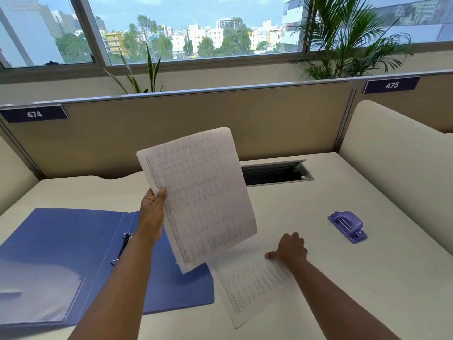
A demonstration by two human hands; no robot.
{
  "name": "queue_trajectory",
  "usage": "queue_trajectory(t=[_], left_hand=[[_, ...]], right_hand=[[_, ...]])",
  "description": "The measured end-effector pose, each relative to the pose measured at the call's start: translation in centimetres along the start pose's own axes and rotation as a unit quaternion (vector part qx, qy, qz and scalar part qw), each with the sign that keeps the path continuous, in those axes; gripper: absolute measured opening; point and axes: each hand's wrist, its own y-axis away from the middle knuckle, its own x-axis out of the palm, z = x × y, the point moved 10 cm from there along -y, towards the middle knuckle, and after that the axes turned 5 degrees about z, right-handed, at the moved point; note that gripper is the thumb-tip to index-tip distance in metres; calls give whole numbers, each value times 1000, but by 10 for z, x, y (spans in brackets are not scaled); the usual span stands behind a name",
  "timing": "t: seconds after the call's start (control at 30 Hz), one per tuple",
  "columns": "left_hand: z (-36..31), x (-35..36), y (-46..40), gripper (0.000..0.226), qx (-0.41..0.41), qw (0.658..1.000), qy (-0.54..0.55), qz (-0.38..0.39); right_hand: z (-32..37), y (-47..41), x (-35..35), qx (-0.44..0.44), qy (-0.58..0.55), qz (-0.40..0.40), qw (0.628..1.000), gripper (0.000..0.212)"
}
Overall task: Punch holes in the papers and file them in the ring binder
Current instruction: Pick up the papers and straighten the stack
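My left hand (152, 212) pinches the left edge of a printed sheet of paper (203, 192) and holds it up in the air over the desk. A second printed sheet (250, 283) lies flat on the desk, and my right hand (290, 249) rests on its upper right part with the fingers curled down on it. The blue ring binder (61, 244) lies open at the left, its metal rings (122, 249) in the middle. A purple hole punch (348, 225) sits on the desk at the right, apart from both hands.
The white desk (343, 278) is closed in by beige partitions behind and at the right. A cable slot (277, 173) opens at the back. A clear plastic sleeve (36, 290) lies in the binder's left cover. Plants and windows stand beyond.
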Motion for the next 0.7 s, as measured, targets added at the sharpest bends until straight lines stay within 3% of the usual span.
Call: queue_trajectory(t=[0.4, 0.57, 0.7], left_hand=[[3, 4, -3, 24, -9, 999, -36, 17], [3, 6, -2, 25, -12, 999, -45, 25], [2, 3, -1, 24, -12, 998, -54, 22]], right_hand=[[2, -3, -4, 13, 26, -39, 999, 57], [-3, -4, 1, 2, -63, 1, 998, 46], [-15, 0, -19, 14, -206, -55, 977, 44]])
